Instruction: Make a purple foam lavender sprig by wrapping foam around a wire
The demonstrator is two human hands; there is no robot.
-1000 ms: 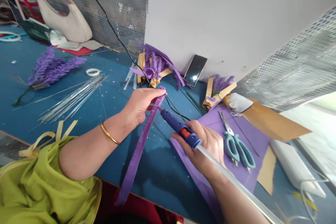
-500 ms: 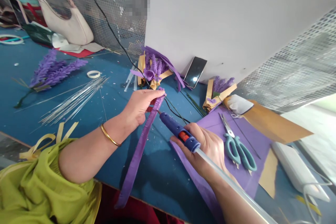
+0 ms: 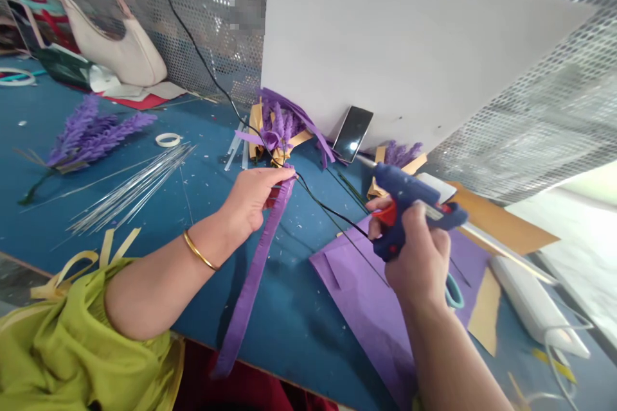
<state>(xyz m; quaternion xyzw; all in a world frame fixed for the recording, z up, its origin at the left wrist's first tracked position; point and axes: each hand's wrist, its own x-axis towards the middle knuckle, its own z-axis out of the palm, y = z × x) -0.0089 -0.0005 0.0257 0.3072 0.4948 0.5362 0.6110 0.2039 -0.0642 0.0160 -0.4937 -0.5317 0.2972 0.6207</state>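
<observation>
Purple sheet (image 3: 357, 282), lying on the blue table (image 3: 294, 308), taken as landmark. Left hand (image 3: 248, 199), left of the sheet, is pinched narrow: thumb and fingers grip the upper end of a folded purple strip (image 3: 255, 276), which slants down toward the table's near edge. Right hand (image 3: 419, 250), above the sheet, is wrapped around the handle of a blue glue gun (image 3: 409, 187), fingers at the red trigger; the nozzle points up and to the left, well apart from the strip. A glue stick (image 3: 506, 249) extends from the rear of the gun. Teal scissors handle (image 3: 454, 292) shows on the sheet, partly hidden by the right hand and wrist. Beyond the sheet: phone (image 3: 353, 135), leaning against a white board (image 3: 395, 32). Far left of the sheet: loose wires (image 3: 135, 186), tape roll (image 3: 168, 140) and lavender sprigs (image 3: 91, 138).
</observation>
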